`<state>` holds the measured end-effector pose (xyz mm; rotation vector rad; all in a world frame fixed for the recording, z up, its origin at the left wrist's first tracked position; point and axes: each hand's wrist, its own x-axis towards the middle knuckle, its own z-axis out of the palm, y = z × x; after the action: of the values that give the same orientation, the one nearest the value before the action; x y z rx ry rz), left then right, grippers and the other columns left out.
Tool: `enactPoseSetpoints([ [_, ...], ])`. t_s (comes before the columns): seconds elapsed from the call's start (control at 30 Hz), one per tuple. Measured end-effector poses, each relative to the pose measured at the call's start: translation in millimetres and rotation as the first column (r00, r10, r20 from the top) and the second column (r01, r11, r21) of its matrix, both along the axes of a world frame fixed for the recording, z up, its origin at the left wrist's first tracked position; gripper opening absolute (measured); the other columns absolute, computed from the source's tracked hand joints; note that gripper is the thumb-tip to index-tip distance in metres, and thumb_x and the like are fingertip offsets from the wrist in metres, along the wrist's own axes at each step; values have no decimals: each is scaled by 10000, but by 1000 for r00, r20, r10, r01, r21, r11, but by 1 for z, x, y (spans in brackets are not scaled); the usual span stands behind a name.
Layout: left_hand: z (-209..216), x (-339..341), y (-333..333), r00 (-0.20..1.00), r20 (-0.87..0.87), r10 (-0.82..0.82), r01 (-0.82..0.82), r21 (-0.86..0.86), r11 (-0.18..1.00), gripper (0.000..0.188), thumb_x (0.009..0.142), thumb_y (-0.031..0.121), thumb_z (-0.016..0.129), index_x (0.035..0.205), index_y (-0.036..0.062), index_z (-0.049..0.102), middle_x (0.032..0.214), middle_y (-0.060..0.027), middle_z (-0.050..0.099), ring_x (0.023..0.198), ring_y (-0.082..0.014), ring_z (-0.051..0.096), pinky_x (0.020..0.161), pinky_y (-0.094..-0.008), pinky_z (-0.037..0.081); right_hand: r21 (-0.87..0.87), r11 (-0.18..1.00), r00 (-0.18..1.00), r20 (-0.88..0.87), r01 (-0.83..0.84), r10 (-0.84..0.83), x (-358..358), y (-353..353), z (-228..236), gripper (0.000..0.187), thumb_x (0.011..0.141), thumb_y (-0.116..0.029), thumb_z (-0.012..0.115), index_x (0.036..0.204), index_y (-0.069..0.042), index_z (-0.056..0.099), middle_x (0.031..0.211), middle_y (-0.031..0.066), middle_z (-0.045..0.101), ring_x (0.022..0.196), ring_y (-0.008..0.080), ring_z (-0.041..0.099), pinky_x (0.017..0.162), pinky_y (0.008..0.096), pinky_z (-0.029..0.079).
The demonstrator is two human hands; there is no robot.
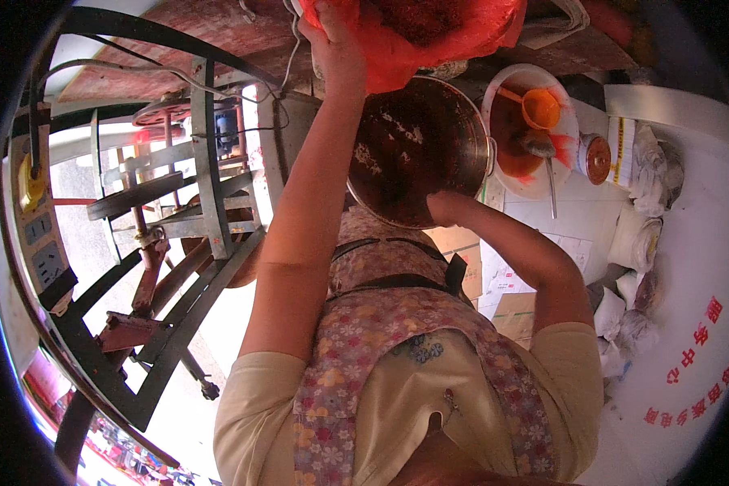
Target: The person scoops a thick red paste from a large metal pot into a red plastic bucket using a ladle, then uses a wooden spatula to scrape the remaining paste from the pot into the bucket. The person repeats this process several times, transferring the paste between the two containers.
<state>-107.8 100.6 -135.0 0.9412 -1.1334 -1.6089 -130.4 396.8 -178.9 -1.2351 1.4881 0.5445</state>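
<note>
My left hand is raised at the top of the view, its fingers closed on the edge of a bright red plastic bag. Dark red, crumbly material shows inside the bag's opening. Just below the bag is a large round metal pot, with a dark reddish-brown inside and some pale, shiny patches. My right hand reaches over the pot's near rim on the right side. Its fingers are lost in the dark there, so I cannot make out whether they grip anything.
Right of the pot, a white basin contains red-brown residue, an orange plastic dipper and a metal ladle. A lidded jar and plastic-wrapped bundles lie farther right. A dark metal frame and a power strip stand left.
</note>
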Motion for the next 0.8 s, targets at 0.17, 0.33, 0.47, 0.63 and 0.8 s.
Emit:
enactPoseSetpoints([
  [0.17,6,-1,6,999,-43,-14,13,-37,999,883,912,669,361,1483,46,106,1438,-221,323,1237,-369,416,1005,-454,358,64,997,995,88,47,-53,-7,11,72,377,843,-50,482,1197,80,486,882,255,641,769,358,655,654,428,535],
  [0.33,21,-4,21,999,31,32,-29,-94,995,872,925,653,354,1477,22,116,1438,-220,323,1252,-359,407,1020,-443,348,357,818,798,248,451,-548,-55,4,151,543,943,-180,411,1475,-212,307,746,115,543,477,164,540,417,326,465],
  [0.47,14,-2,7,1000,-4,10,-10,-5,1000,866,928,648,356,1484,28,116,1443,-215,319,1259,-347,403,1029,-431,340,337,738,708,233,585,-667,-73,1,120,492,962,-222,439,1449,-199,373,683,62,508,473,129,507,424,296,440],
  [0.63,5,-1,0,998,-58,-19,13,-104,995,842,943,624,353,1488,29,115,1454,-189,315,1267,-322,388,1041,-421,327,1,775,747,266,632,-609,-33,-21,-17,520,951,-215,468,1446,-105,351,628,83,539,476,170,521,456,339,463],
  [0.8,10,2,3,995,-89,-44,35,-105,994,820,947,616,353,1492,50,122,1459,-172,306,1272,-316,381,1053,-420,318,82,842,827,161,533,-539,-12,-27,-84,542,939,-214,472,1446,-80,337,661,129,585,499,210,549,485,368,484],
])
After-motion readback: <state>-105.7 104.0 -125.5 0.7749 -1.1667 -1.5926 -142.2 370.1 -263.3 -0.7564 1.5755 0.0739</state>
